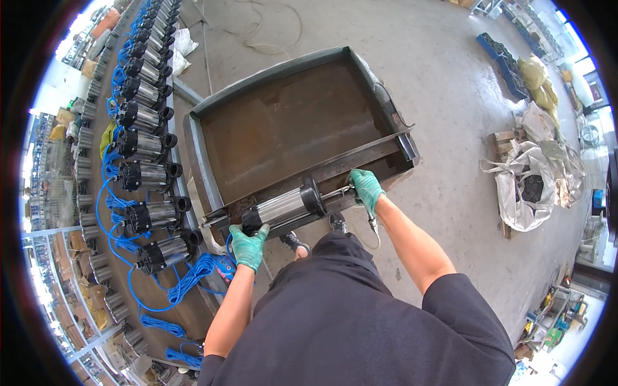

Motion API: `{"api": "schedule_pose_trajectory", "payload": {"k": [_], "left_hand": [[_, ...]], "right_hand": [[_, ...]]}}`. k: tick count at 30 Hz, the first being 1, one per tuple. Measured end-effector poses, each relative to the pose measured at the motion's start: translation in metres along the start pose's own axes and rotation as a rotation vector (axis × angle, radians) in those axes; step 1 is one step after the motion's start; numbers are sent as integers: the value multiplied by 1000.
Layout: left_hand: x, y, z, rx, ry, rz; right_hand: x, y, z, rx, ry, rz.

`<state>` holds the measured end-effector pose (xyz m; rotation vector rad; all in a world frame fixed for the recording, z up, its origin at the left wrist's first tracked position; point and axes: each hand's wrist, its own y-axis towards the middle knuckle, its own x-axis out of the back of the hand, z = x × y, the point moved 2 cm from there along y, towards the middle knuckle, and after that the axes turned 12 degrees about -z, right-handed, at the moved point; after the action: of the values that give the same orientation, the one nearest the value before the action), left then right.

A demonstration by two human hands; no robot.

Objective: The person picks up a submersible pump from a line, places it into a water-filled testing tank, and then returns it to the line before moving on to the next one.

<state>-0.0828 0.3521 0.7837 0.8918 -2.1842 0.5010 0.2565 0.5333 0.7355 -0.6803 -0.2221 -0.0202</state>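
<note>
A submersible pump point(281, 210) with a shiny steel barrel and black ends lies along the near edge of a metal tray. My left hand point(248, 246), in a green glove, grips its black left end from the near side. In a matching glove, my right hand point(368, 189) is closed at the pump's right end, beside a slim metal rod point(337, 192). Below that hand hangs a metal fitting point(373, 224) with a pale hose; the fingers hide what it joins. Blue cable point(229, 244) shows beside my left hand.
The tray point(205, 154) has raised sides and brown, wet-looking contents. At left, several similar pumps point(143, 145) line a bench with coiled blue cables point(192, 278). White sacks point(529, 186) sit on a pallet at right, with blue crates point(503, 64) beyond. My feet are under the tray's near edge.
</note>
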Motion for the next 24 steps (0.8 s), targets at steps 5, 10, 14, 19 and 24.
{"api": "schedule_pose_trajectory", "payload": {"k": [5,10,14,19,24], "left_hand": [[2,1,-4,16,-15,45],[-3,-6,-12,0,-91,12],[-13,-2,18,29,-195,60],[-5,-10,-2,135,-211,27],[-2,-6,-4,36,-141,83]], "right_hand": [[1,5,-5,-3,10,16],[22,-5,-4,-45,160,202],[84,9,10,410,-299,-70],[153,63,54,416,-1153,-469],[149,105,67,451,-1286,-472]]}}
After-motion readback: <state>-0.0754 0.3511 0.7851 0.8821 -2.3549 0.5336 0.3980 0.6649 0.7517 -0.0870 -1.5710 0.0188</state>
